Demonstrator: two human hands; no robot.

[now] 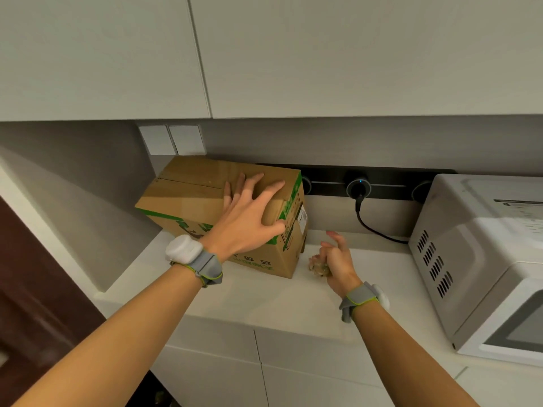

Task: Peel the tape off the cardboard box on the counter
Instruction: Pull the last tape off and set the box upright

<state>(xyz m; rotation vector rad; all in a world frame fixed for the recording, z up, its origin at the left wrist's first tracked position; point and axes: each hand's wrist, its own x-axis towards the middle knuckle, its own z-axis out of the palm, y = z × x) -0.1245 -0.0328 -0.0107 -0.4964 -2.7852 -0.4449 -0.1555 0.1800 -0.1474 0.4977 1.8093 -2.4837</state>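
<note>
Head camera: A person's left hand [249, 212] lies flat on top of a cardboard box [188, 198], fingers straight and spread wide across the upper flaps, the thumb hanging over the box's near right corner. It holds nothing; it only presses down on the cardboard.

The box stands on a pale counter [264, 295], pushed back near the wall at the counter's left end. Green printing shows on its front and right sides, a white label on the right side, and the seam between the flaps runs across the top.

Just right of the box, low over the counter, the right hand [338, 262] grips a crumpled wad of clear tape [318, 267]. Most fingers are curled round it, while one finger points loosely up and away. The wad is apart from the box.

Each wrist wears a grey band [205, 264] carrying a white unit.

A white microwave [484, 259] sits at the counter's right end. Behind, a black plug [358, 188] sits in a dark wall track, its cable [373, 229] trailing down towards the microwave. Two white switches [173, 139] are set in the wall above the box, under pale cabinets [264, 54].
</note>
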